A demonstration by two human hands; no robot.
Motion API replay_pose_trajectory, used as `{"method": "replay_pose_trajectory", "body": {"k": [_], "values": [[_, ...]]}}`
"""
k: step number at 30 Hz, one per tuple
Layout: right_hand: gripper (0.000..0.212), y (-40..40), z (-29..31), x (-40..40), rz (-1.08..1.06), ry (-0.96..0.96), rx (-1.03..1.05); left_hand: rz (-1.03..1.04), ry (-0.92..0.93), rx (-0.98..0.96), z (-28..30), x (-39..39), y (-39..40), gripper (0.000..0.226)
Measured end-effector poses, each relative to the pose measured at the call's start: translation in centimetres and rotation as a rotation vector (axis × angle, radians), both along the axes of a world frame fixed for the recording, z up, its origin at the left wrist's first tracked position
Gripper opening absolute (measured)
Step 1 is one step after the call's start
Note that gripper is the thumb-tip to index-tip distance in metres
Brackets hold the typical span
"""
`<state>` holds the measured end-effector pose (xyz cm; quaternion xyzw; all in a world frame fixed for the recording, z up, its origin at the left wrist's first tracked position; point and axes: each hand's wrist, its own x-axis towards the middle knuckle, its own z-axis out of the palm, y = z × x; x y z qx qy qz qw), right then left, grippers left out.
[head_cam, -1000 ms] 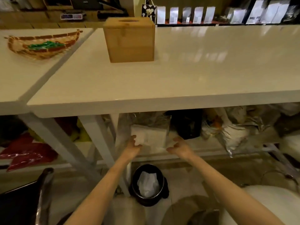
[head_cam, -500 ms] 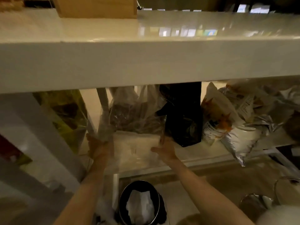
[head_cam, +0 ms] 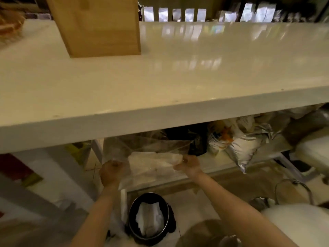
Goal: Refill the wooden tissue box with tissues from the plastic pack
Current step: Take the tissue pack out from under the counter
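The wooden tissue box (head_cam: 99, 27) stands upright at the far left of the white table (head_cam: 178, 82), its top cut off by the frame. Below the table's front edge, a clear plastic pack (head_cam: 149, 163) with white tissues inside hangs between my hands in front of the lower shelf. My left hand (head_cam: 111, 172) is closed on the pack's left edge. My right hand (head_cam: 188, 163) is closed on its right edge. The plastic is stretched taut between them.
A black bin (head_cam: 149, 216) with white paper inside stands on the floor under my arms. Bags and foil pouches (head_cam: 245, 145) crowd the lower shelf (head_cam: 222, 164) to the right. A woven basket (head_cam: 10, 25) sits at the table's far left. A table leg (head_cam: 97, 148) rises left of the pack.
Both hands have closed on the plastic pack and drawn it out from the lower shelf towards me. The view has risen, so the tabletop and wooden box show again.
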<state>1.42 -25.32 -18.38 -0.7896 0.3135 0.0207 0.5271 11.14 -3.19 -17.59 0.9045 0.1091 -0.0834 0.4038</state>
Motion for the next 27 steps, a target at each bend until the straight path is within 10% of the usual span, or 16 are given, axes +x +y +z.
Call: {"method": "replay_pose_trajectory", "body": {"k": [27], "values": [[0.024, -9.0, 37.5, -22.2, 0.127, -0.221, -0.163, -0.638, -0.35, -0.39, 34.3, -18.4, -1.5, 0.008]]}}
